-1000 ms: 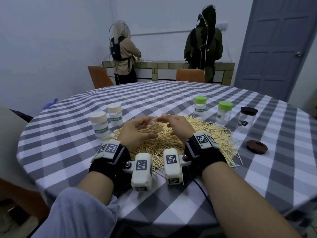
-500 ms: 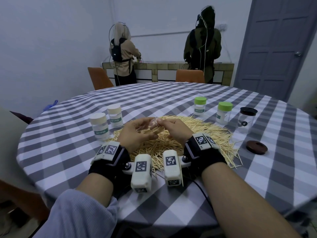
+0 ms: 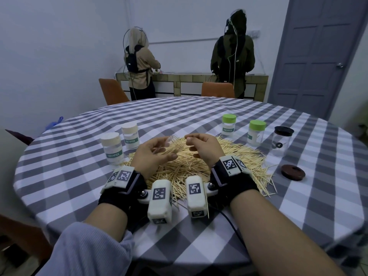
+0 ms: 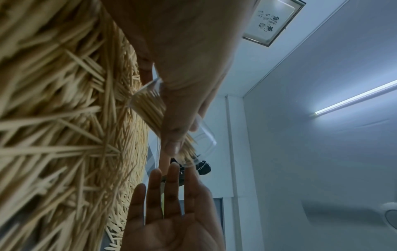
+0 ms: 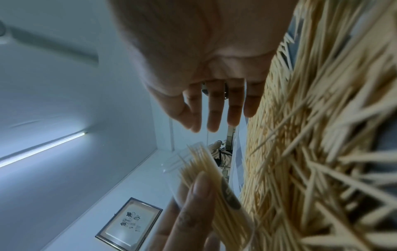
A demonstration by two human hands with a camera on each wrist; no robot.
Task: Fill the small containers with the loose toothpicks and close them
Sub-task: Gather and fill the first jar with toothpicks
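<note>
My left hand [image 3: 153, 154] holds a small clear container [image 3: 175, 144] tilted on its side above the toothpick pile [image 3: 199, 168], mouth toward my right hand [image 3: 201, 146]. The left wrist view shows the container [image 4: 150, 108] partly filled with toothpicks, my left thumb across it, and my right hand [image 4: 171, 212] facing it with straight, empty fingers. In the right wrist view my right hand [image 5: 204, 51] hangs relaxed a short way from the toothpick-filled container [image 5: 204, 166]. No cap is on it.
Two white-capped containers [image 3: 111, 148] [image 3: 130, 136] stand left of the pile, two green-capped ones [image 3: 229, 125] [image 3: 256, 133] to its right. A dark-lidded clear jar [image 3: 281, 141] and a loose brown lid [image 3: 292, 172] lie further right. Two people stand at a far counter.
My right hand's fingertips were at the container's mouth; they have drawn back to the right, leaving a small gap. The left hand keeps its hold on the container.
</note>
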